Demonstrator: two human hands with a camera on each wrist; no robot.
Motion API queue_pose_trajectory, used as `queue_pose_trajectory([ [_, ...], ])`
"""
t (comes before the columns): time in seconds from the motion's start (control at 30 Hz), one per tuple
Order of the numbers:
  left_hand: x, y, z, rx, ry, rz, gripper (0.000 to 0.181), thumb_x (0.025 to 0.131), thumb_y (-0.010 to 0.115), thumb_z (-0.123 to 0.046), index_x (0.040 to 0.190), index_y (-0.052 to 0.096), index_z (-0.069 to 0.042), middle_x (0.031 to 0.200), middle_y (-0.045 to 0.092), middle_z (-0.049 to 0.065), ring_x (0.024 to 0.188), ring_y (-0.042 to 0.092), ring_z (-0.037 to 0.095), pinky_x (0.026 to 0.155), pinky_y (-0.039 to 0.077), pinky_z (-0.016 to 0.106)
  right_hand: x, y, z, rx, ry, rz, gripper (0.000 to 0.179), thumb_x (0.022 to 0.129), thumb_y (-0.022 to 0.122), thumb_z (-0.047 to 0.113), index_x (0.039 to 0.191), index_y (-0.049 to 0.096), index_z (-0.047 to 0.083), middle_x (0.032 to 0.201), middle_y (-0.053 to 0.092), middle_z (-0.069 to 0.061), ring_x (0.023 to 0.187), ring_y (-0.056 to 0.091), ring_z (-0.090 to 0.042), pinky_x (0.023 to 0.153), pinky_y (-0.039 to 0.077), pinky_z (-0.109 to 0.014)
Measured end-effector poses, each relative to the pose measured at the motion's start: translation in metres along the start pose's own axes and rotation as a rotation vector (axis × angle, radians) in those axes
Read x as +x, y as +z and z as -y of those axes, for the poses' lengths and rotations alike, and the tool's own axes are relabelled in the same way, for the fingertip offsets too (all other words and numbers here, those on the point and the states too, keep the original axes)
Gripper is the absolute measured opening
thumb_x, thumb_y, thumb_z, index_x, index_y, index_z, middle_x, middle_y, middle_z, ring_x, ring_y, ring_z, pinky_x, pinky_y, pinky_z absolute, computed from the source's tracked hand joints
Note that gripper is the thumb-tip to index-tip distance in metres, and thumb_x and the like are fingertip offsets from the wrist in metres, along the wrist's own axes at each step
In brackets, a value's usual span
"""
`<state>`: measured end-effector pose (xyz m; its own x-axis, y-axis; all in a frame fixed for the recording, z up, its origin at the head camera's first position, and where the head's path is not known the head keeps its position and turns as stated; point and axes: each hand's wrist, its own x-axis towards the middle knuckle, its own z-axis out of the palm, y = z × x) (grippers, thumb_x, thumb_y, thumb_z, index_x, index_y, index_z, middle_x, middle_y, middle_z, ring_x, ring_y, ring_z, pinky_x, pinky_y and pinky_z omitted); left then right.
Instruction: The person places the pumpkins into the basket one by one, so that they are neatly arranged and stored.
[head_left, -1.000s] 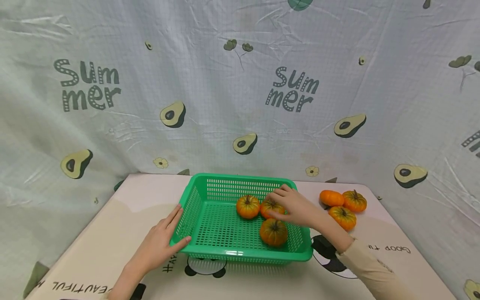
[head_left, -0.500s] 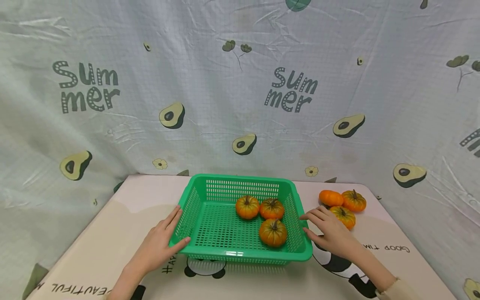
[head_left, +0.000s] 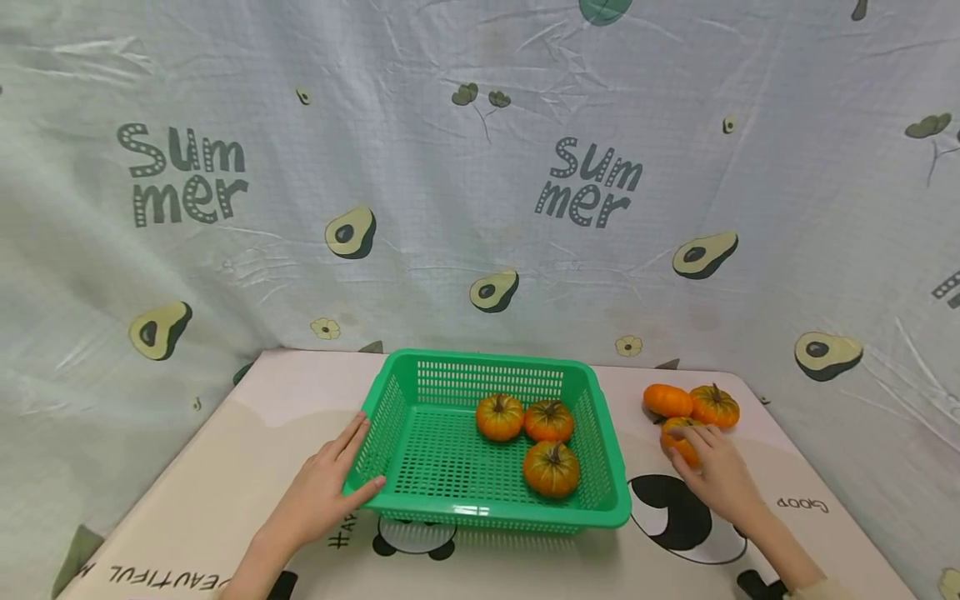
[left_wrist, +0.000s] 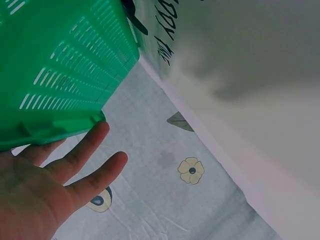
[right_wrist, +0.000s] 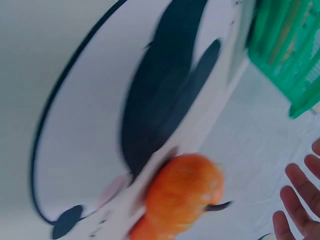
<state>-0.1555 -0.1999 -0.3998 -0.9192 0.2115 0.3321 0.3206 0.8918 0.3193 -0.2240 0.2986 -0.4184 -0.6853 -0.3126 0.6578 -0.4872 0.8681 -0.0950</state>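
Observation:
A green plastic basket (head_left: 450,507) with slotted walls stands mid-table. Three small orange pumpkins sit in its right half: a left one (head_left: 499,417), a right one (head_left: 549,421) and a front one (head_left: 551,469). My left hand (head_left: 318,492) rests at the basket's left rim with fairly straight fingers, the thumb on the front corner; the left wrist view shows the fingers spread along the rim (left_wrist: 60,132). On the right, my right hand (head_left: 720,475) reaches over a pumpkin (head_left: 677,442), partly covering it. In the right wrist view its fingers (right_wrist: 300,185) are spread, apart from a pumpkin (right_wrist: 182,192).
Behind that pumpkin lie a smooth orange pumpkin (head_left: 667,401) and a striped one (head_left: 715,406), close together near the table's back right corner. A printed cloth (head_left: 420,208) with avocados hangs behind the table (head_left: 315,383). Panda drawings and lettering mark the tabletop.
My right hand has moved right, from above the pumpkins in the basket, past its right rim, to the pumpkins outside. The left hand has stayed at the basket's left rim.

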Motion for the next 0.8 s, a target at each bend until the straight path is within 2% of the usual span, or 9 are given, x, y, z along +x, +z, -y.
queue_pose_trajectory([
  [0.23,-0.001,0.0,0.0,-0.008,-0.012,0.011,0.077,0.084,0.053,-0.05,0.14,0.028,-0.002,0.145,0.027,0.015,0.119,0.043,0.039,0.09,0.039,0.054,-0.005,0.006,-0.02,-0.01,0.128,0.034,0.035,0.07,0.07,0.004,0.101,0.057,-0.006,0.092,0.06,-0.02,0.086,0.051,-0.034,0.074,0.043,-0.05],
  [0.47,0.0,-0.001,-0.001,-0.011,-0.005,0.01,0.077,0.084,0.053,-0.048,0.139,0.029,-0.001,0.145,0.027,0.015,0.119,0.044,0.039,0.09,0.039,0.053,-0.007,0.01,-0.035,-0.02,0.184,0.049,0.04,0.072,0.068,0.007,0.105,0.053,-0.01,0.099,0.055,-0.028,0.09,0.046,-0.04,0.075,0.039,-0.054],
  [0.63,0.0,-0.002,-0.001,-0.017,-0.008,0.016,0.077,0.084,0.053,-0.048,0.14,0.027,-0.002,0.146,0.026,0.015,0.12,0.043,0.04,0.09,0.039,0.054,-0.006,0.01,-0.041,-0.039,0.297,0.18,0.052,0.078,0.064,0.017,0.114,0.043,-0.013,0.107,0.046,-0.034,0.093,0.038,-0.045,0.074,0.033,-0.058],
  [0.8,0.0,-0.001,0.0,-0.019,-0.008,0.019,0.077,0.084,0.053,-0.047,0.141,0.026,-0.003,0.146,0.025,0.015,0.119,0.043,0.04,0.09,0.039,0.054,-0.005,0.014,-0.046,-0.052,0.376,0.3,0.065,0.081,0.063,0.03,0.121,0.036,-0.013,0.115,0.038,-0.034,0.099,0.032,-0.046,0.077,0.031,-0.061],
])
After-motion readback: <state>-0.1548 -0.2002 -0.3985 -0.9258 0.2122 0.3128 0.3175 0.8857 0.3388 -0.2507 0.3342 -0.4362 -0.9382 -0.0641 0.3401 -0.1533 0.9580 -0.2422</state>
